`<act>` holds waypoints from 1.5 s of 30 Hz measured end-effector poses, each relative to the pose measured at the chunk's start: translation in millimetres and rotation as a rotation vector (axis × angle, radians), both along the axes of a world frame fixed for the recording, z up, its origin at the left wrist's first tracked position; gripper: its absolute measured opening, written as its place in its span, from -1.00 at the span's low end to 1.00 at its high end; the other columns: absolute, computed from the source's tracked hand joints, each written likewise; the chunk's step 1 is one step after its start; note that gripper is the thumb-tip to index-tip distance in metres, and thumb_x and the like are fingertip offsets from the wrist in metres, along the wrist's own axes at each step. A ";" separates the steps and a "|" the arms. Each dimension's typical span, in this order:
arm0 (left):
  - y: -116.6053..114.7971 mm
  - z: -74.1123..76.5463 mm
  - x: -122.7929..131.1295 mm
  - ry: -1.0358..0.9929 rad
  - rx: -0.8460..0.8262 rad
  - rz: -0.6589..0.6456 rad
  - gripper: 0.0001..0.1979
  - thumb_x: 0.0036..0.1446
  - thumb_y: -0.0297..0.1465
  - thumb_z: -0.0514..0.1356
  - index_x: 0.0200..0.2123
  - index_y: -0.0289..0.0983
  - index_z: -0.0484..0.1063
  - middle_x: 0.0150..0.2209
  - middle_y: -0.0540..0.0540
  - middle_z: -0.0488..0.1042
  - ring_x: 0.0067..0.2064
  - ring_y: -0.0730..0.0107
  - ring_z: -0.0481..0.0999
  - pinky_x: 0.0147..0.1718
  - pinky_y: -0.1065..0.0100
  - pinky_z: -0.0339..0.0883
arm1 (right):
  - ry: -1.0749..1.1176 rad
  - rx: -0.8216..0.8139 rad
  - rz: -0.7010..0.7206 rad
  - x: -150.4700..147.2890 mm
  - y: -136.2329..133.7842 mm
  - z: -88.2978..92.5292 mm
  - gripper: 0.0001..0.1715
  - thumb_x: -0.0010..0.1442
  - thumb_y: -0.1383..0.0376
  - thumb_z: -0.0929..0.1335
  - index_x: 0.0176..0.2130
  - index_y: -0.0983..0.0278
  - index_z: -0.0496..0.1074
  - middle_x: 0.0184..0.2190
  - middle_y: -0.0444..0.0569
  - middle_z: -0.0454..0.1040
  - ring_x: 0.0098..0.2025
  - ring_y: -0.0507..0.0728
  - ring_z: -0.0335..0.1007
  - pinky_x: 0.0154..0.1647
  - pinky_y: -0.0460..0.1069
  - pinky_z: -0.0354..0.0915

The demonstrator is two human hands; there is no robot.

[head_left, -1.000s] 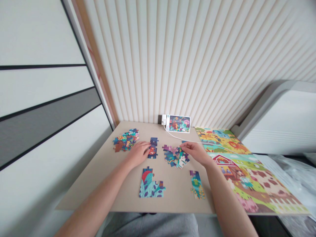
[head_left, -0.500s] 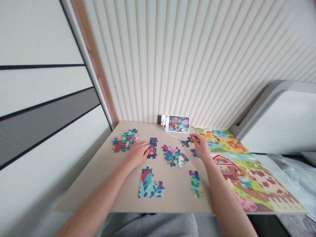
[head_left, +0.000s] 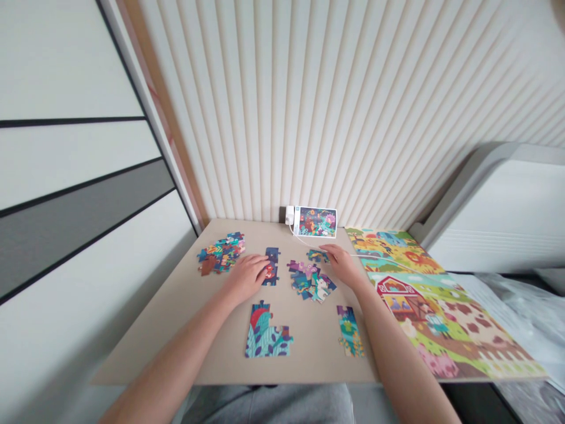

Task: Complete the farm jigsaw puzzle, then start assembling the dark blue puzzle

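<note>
My left hand (head_left: 248, 277) lies with its fingers reaching onto the left side of a dark blue strip of joined puzzle pieces (head_left: 272, 259). My right hand (head_left: 342, 264) pinches small dark blue and yellow puzzle pieces (head_left: 316, 255) at the fingertips; how many it holds is partly hidden. Between the hands lies a loose pile of puzzle pieces (head_left: 311, 280) in purple, blue and white. Closer to me are a joined teal and red corner section (head_left: 267, 338) and an upright strip with a green frog-like figure (head_left: 350, 330).
A second pile of pieces (head_left: 222, 252) is at the left of the beige table (head_left: 212, 347). A picture card (head_left: 315, 222) leans by the wall beside a white charger (head_left: 289, 215), whose cable (head_left: 304, 240) runs rightward. Finished animal puzzles (head_left: 445, 324) cover the right side.
My right hand has moved left, and the small dark blue pieces there have come left with it, close to the middle pile. My left hand has stayed on the dark blue strip.
</note>
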State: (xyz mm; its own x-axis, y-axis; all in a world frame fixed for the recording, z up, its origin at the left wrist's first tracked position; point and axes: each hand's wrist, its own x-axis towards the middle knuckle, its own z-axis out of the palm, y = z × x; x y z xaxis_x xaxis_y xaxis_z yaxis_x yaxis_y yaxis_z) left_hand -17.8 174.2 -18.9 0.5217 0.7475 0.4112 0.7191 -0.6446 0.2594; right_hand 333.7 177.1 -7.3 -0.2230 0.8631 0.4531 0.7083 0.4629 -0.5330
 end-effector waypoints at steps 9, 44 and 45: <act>-4.2 -0.5 3.6 -0.020 -0.016 -0.092 -0.67 0.36 -0.35 0.08 0.09 -0.15 0.53 0.13 -0.10 0.53 0.15 0.15 0.47 0.22 0.04 0.28 | -0.242 -0.093 0.007 -14.7 -8.1 -4.7 -0.66 0.35 0.23 0.29 0.00 0.16 0.59 0.06 0.04 0.56 0.14 0.22 0.43 0.23 0.15 0.25; -4.3 -2.5 1.6 -0.032 -0.045 -0.109 -0.67 0.35 -0.34 0.09 0.09 -0.15 0.54 0.12 -0.12 0.54 0.15 0.15 0.48 0.22 0.04 0.30 | -0.393 -0.119 -0.203 28.7 -21.1 -5.7 -0.68 0.34 0.18 0.31 -0.03 0.04 0.62 0.12 0.00 0.53 0.18 0.33 0.39 0.21 0.24 0.23; -4.1 -2.6 1.6 -0.035 -0.046 -0.112 -0.67 0.35 -0.33 0.10 0.09 -0.15 0.54 0.12 -0.12 0.54 0.14 0.15 0.49 0.22 0.04 0.30 | -0.394 -0.115 -0.217 28.6 -21.9 -5.1 -0.69 0.34 0.18 0.31 -0.05 0.03 0.63 0.11 0.00 0.54 0.17 0.33 0.40 0.21 0.24 0.23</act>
